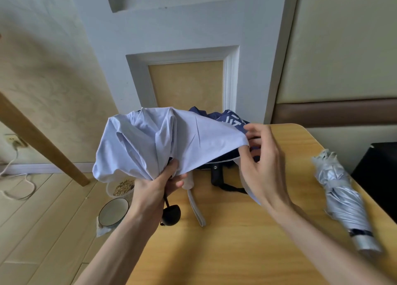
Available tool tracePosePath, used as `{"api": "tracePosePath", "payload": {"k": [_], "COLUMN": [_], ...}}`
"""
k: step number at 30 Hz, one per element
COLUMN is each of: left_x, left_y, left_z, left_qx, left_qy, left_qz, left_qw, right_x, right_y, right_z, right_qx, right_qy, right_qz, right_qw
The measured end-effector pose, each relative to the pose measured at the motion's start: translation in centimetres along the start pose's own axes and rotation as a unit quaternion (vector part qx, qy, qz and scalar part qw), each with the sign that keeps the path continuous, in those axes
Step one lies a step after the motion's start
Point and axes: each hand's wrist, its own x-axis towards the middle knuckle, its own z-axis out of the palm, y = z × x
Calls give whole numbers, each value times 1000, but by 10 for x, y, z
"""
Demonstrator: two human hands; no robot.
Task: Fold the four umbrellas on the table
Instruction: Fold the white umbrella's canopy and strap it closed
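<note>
Pleating step: left hand (154, 186) clamps the pale lilac umbrella (150, 140) at its gathered stem above the counter's (236, 252) left edge, right hand (262, 166) pinches a loose canopy panel; next, I judge, that panel needs wrapping flat round the shaft.

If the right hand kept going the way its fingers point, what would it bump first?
The right hand touches the pale umbrella at its cloth edge, so that comes first. The navy umbrella seems to lie just behind, though depth is unclear.
</note>
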Motion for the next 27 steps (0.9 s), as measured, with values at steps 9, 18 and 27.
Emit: {"api": "tracePosePath", "payload": {"k": [9, 18, 27], "left_x": [5, 6, 9], "left_y": [-6, 1, 1], "left_z": [-8, -10, -12], "left_qx": [30, -21, -23], "left_qy": [-32, -32, -18], "left_qz": [-8, -16, -22], "left_qw": [999, 999, 999], "right_x": [12, 27, 39], "right_y": [8, 6, 27], "right_z": [-11, -18, -33], "right_qx": [-25, 100, 100], "right_qy": [-13, -180, -213], "right_qz": [14, 243, 156], "right_qw": [999, 948, 959]}}
